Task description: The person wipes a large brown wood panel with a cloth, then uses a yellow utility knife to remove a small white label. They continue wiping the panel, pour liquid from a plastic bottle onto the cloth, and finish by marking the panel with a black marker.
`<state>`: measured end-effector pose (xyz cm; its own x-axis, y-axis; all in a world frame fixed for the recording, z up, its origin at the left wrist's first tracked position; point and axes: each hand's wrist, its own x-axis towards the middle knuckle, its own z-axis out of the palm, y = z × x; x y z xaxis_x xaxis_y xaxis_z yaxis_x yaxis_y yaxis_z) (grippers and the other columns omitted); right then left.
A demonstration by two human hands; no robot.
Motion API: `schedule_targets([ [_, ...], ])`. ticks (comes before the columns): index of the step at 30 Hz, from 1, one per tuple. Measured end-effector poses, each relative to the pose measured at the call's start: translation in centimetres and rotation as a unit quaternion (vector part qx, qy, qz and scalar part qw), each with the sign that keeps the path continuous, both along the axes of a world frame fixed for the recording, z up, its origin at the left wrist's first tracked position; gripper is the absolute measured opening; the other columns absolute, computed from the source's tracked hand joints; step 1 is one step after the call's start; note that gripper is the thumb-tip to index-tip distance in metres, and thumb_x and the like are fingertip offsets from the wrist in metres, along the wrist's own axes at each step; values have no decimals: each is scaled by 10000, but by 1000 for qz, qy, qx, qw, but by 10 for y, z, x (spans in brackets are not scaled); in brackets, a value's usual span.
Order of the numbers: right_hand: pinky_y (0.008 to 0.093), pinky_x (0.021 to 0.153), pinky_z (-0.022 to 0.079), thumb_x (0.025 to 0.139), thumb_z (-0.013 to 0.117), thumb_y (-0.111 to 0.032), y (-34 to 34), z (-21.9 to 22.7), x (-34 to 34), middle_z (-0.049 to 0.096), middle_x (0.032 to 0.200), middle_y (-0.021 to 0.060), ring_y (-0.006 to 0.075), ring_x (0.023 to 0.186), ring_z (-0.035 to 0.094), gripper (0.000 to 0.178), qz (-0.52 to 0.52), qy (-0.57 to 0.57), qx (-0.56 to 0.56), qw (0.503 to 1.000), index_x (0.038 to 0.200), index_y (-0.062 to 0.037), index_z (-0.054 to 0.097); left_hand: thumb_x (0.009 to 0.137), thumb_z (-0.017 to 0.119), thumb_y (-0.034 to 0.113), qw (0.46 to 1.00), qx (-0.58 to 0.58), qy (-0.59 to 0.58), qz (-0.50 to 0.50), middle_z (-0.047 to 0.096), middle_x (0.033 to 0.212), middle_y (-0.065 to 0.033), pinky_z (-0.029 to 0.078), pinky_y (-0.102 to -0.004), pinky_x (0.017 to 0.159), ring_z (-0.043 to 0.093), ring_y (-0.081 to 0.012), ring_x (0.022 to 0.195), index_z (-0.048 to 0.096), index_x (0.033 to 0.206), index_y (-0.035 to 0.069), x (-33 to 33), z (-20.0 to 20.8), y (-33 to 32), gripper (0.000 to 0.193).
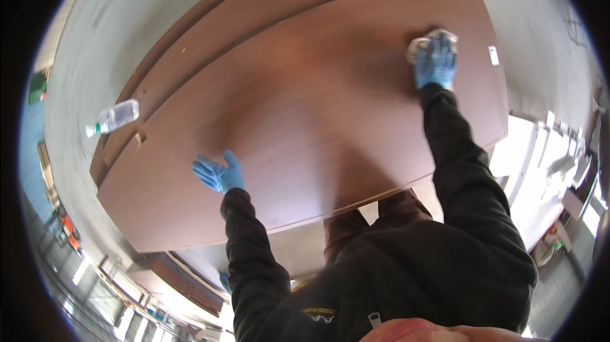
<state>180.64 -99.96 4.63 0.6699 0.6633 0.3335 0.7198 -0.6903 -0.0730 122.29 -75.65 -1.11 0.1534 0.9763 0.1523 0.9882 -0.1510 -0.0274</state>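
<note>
Both my hands wear blue gloves and are over a large reddish-brown wood panel (298, 120). Far to the right, my right hand (436, 64) presses a crumpled pale cloth (416, 48) against the panel's surface. The cloth shows around the fingertips and past the left side of the hand. My left hand (220, 172) is at the near left part of the panel, with fingers spread and nothing in them. Whether its palm touches the wood, I cannot tell.
More brown panels (210, 37) lie beneath, showing along the far edge. A clear plastic bottle (117, 115) with a green cap lies on its side at the far left. A small white label (494, 55) sits near the panel's right edge. White stacked pieces (546, 158) stand to the right.
</note>
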Motion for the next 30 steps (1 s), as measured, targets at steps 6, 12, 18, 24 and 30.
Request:
schedule_targets([
  [6,661,1250,309,950,618,-345,22,-5,-194,519,1571,107,388,1560,381,546,363,251,-80,894,1462,-156,612,973,697,616,979,-79,-91,-163,284,1749,-304,230,-598,1306,245,-491,1626,326,1699,38,187,8,-47,999],
  [12,566,1237,382,916,682,-297,-80,-12,-64,574,1531,182,411,1445,518,495,187,329,-22,925,1379,-124,647,961,622,725,981,-72,4,-181,199,1771,-307,183,-689,1282,194,-530,1627,225,1726,38,228,-27,-51,1103],
  [18,513,1162,428,1011,575,-312,-315,-29,148,615,1405,243,432,1340,548,437,-155,89,-176,968,1331,-22,644,945,576,789,971,-214,15,-103,40,1809,-293,5,-662,1314,-22,-517,1664,83,1755,41,225,-20,-56,1208],
  [24,532,1188,456,1084,524,-482,-385,-107,193,604,1535,183,417,1386,579,547,-273,-46,-86,957,1414,-58,627,965,597,732,975,-187,-22,-116,72,1797,-298,60,-674,1312,21,-524,1657,99,1745,39,239,3,-64,1157],
  [30,555,942,535,1001,615,-415,-277,-39,152,728,1056,242,463,1011,675,395,-211,0,3,977,1047,-50,761,962,565,765,976,-178,-47,-119,59,1813,-265,42,-680,1312,11,-493,1670,107,1752,68,240,1,-75,1149],
])
